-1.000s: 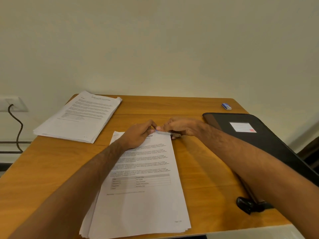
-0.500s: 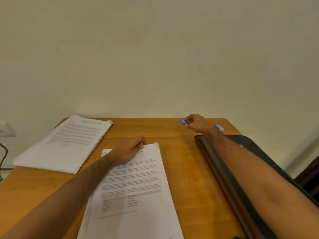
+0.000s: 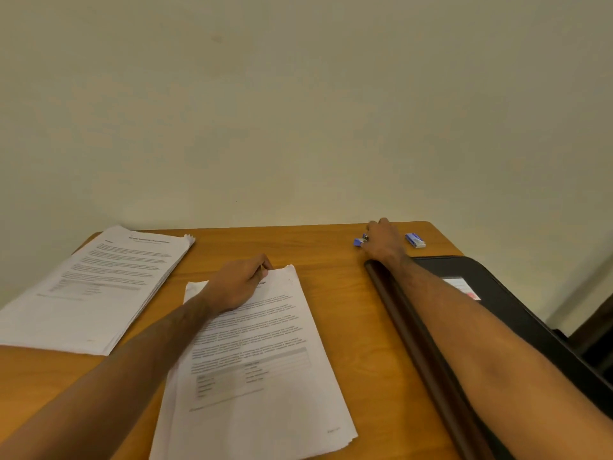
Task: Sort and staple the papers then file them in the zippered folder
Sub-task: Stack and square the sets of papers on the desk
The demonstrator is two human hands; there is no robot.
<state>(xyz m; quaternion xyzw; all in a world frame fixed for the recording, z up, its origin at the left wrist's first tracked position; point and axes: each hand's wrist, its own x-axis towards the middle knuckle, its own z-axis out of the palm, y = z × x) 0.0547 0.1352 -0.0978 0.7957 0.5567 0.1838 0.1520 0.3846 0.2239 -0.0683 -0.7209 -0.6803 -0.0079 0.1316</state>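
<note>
I read the task as mid-stapling: my left hand (image 3: 240, 287) pinches the near stack (image 3: 258, 360) on the desk (image 3: 338, 293), my right hand (image 3: 383, 240) grips the stapler (image 3: 360, 240), while the folder (image 3: 497, 293) lies unfilled.

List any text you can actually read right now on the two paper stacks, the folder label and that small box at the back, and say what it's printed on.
Nothing is legible.
Near paper stack: printed paragraphs and a table, too blurred to read.
Far paper stack: heading and body text, too blurred.
Zippered folder: white label with a red mark, mostly hidden by the arm, unreadable.
Small blue and white box: any print too small.
</note>
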